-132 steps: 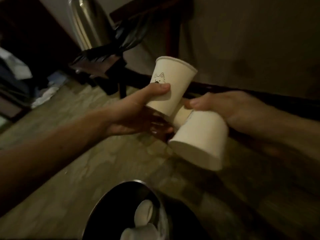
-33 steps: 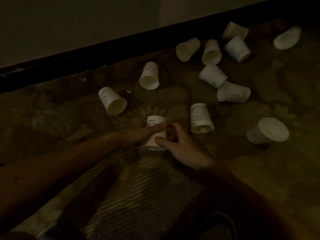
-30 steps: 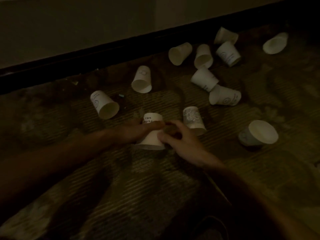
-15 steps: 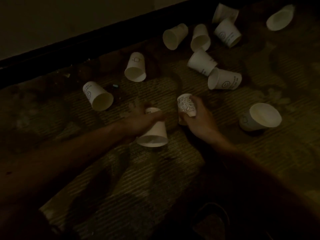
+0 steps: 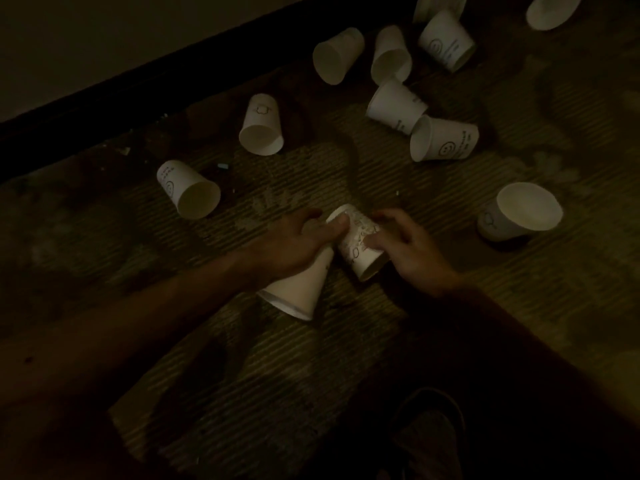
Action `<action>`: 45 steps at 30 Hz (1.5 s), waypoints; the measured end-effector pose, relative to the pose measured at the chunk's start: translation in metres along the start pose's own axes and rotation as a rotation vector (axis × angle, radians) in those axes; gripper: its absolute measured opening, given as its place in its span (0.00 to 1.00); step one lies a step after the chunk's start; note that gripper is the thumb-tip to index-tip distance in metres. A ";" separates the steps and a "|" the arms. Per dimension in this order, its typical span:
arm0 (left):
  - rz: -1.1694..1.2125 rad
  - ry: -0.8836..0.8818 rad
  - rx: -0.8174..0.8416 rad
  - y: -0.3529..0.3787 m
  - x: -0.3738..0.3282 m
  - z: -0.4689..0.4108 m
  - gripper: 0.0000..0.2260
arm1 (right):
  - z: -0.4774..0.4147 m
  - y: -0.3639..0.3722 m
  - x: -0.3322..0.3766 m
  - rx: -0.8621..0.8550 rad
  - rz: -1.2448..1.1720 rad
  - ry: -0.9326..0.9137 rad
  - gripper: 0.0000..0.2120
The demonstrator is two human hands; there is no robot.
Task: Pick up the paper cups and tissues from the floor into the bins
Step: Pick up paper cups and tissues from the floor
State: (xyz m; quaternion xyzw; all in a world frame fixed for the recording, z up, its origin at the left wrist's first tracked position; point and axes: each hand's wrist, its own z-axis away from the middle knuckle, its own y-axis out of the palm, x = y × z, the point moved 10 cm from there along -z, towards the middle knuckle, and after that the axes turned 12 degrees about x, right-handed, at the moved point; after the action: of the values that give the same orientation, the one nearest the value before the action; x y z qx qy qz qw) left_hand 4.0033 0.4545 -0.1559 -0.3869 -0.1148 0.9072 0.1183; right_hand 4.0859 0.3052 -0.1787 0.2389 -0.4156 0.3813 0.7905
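Now the right hand has brought its printed cup against the plain cup in the left hand; half a second back the two were apart. Each hand's fingers are curled round its cup, low over the floor, so nesting the pair looks like the step in hand. Two cups are held. Beyond lie ten loose cups, from the nearest to one cut by the top edge. No tissues or bin show.

L hand grips plain cup, R hand grips printed cup
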 end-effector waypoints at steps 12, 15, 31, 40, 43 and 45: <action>0.298 0.053 0.489 0.067 -0.022 -0.004 0.21 | 0.016 -0.002 0.002 0.106 -0.141 -0.008 0.17; 0.254 0.111 0.340 0.063 -0.032 -0.007 0.23 | 0.019 -0.008 0.005 0.065 -0.120 -0.048 0.15; 0.039 0.237 -0.110 0.034 -0.057 -0.011 0.37 | 0.045 -0.156 0.065 -0.615 1.119 0.228 0.43; 0.064 0.227 -0.077 0.041 -0.052 -0.014 0.37 | 0.033 -0.165 0.034 -0.467 1.006 0.287 0.32; 0.176 0.279 -0.040 0.049 -0.058 -0.016 0.31 | 0.034 -0.151 0.017 -0.377 0.194 0.310 0.25; 0.279 0.289 -0.006 0.048 -0.059 -0.014 0.26 | 0.031 -0.127 0.009 -0.286 -0.137 0.335 0.20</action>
State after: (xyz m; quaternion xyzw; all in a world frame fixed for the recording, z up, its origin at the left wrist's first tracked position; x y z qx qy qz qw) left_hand 4.0473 0.3929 -0.1403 -0.5255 -0.0444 0.8496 0.0054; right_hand 4.1761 0.2116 -0.1617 0.0855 -0.3112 0.2985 0.8982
